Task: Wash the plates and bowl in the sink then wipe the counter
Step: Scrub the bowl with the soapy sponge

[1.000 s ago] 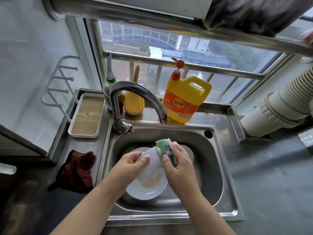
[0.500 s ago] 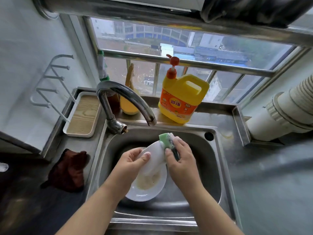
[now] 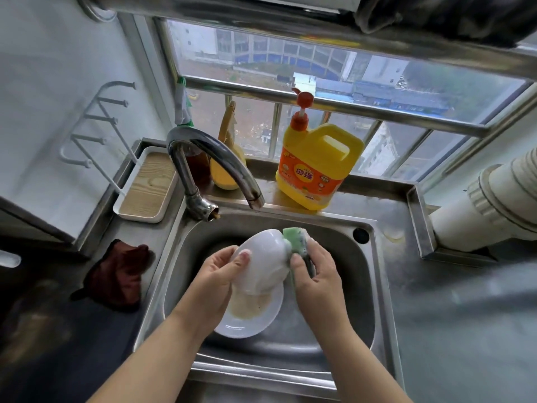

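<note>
**Both hands gripped: bowl in the left, sponge in the right**

Curled around the white bowl (image 3: 263,261), the left hand (image 3: 216,274) held it tilted above the sink (image 3: 374,286), thumb laid across its outer wall. The right hand (image 3: 316,274) pinched a green sponge (image 3: 294,238) between thumb and fingers and pressed it against the bowl's right side. Directly beneath the bowl, a white plate (image 3: 250,318) lay in the basin with brownish residue pooled on it. The faucet (image 3: 215,158) arched over the basin's far left corner. Behind the sink stood a yellow detergent jug (image 3: 315,167) with a red pump. A dark red cloth (image 3: 117,276) lay crumpled on the counter (image 3: 465,330) just left of the sink, near a white tray (image 3: 146,184) with a wood-grain base.
</note>
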A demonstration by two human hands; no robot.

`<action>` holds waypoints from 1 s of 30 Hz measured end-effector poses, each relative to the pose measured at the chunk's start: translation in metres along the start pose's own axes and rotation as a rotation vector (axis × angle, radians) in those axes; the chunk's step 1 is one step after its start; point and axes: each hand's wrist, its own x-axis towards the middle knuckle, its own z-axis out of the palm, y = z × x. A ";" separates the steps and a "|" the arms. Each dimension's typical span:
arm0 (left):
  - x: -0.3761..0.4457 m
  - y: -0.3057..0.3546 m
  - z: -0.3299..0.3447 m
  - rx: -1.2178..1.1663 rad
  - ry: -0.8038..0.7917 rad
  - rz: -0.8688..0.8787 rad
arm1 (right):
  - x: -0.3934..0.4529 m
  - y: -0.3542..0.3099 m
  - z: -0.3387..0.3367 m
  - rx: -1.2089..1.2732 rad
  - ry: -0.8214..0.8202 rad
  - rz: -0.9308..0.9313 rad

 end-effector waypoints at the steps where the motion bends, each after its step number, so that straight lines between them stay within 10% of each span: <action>1: -0.001 0.000 -0.002 0.055 -0.014 -0.005 | -0.004 -0.002 0.001 -0.017 0.006 -0.041; 9: -0.002 -0.002 -0.007 0.405 0.007 -0.070 | -0.012 -0.005 0.012 -0.219 -0.033 -0.272; 24: -0.004 -0.008 0.022 0.295 0.075 0.057 | 0.024 0.005 -0.016 -0.276 -0.057 -0.095; 30: 0.002 -0.005 0.027 0.248 0.013 0.065 | 0.002 -0.019 -0.002 -0.371 -0.094 -0.384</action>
